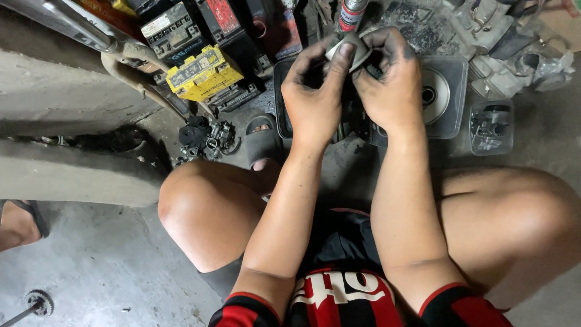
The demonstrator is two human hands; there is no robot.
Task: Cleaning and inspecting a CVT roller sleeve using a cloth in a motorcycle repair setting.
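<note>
Part in hand: a small grey metal piece, curved and dull, smeared with grime; what kind of part it is I can't quite tell from here.
Where it sits: raised between both hands, over the clear plastic tray, just below a red-and-white spray can.
Left hand: blackened with grease, thumb and fingers closed on the piece's left side.
Right hand: equally dirty, fingers pinched on its right edge, touching the left.
In the tray: a round metal disc.
Off to the left: a yellow battery and a carburettor on the concrete floor.
</note>
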